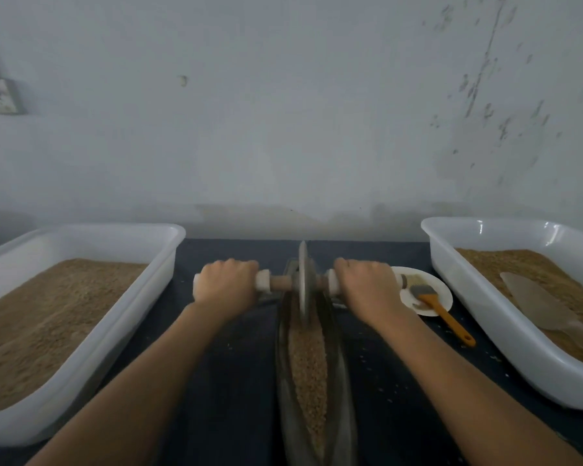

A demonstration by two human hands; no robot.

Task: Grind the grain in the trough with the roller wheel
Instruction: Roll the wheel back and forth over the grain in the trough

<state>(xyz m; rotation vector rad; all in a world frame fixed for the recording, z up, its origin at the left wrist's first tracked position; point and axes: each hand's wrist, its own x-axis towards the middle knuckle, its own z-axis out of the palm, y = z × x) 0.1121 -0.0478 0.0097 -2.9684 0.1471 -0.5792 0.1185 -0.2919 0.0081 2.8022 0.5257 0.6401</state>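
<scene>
Nearest us, the long narrow dark metal trough [340, 375] runs away down the middle of the dark blue counter [236, 364], its near end cut off by the frame. It holds a strip of tan grain [308, 361] along its groove. Further along, the thin grey metal roller wheel [303, 280] stands upright on edge in the trough, on the grain. Our left hand [226, 282] is wrapped around the white-sleeved wooden axle handle [263, 280] on one side, and our right hand [367, 284] is clenched around the matching end on the other side.

To the left sits a white rectangular plastic tub [122, 331] filled with fine tan meal [48, 314]. To the right, a second white plastic tub [485, 314] holds coarser tan grain [532, 267] with a translucent plastic scoop [546, 304] lying in it. Between that tub and our right hand is a small white round plate [443, 290] carrying an orange-handled brush [441, 309], whose handle overhangs the rim. Loose kernels dot the counter.

Behind everything rises a stained pale wall [283, 112]. The frame is slightly blurred, and our right hand hides part of the plate.
</scene>
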